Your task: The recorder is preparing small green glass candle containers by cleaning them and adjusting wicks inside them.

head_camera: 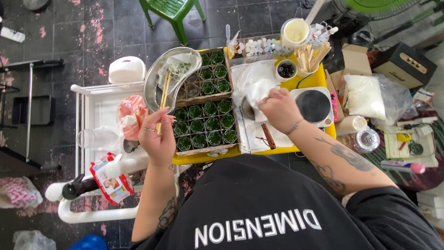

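Left hand (157,139): grip closed on two wooden sticks (162,99), tips in the metal tray (155,76). Right hand (279,109): grip closed on one white cloth (255,91) over a small pan (248,111). Near box (206,125): twelve green jars.

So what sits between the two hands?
In the head view, a box of small green-filled jars lies between the left hand and the right hand.

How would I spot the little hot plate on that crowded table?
Start at the yellow table. Look just beyond the person's right hand, toward the table's right edge: the hot plate is a white square box. Its round black disc on top sets it apart from the paper and cups nearby.
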